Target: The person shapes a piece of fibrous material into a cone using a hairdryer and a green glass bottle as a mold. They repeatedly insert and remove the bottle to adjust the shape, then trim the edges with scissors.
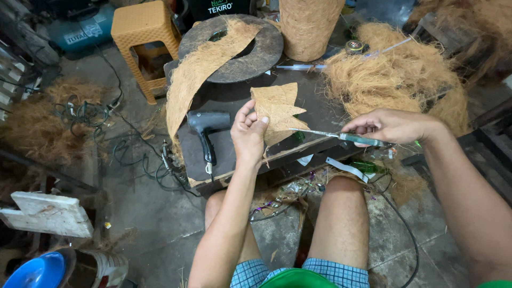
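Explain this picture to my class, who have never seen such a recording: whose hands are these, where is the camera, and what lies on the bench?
The camera sits on a seated person's head, looking down past their knees. Their left hand pinches a jagged piece of coconut-fibre sheet. Their right hand holds scissors, whose blades point at the piece. On the dark bench lie a black hair dryer, a long fibre strip draped over a round disc, and a pile of loose fibre.

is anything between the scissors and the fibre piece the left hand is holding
Nothing visible. The scissors in the right hand point at the zigzag-cut fibre sheet pinched by the left hand, their tips already at its lower edge.
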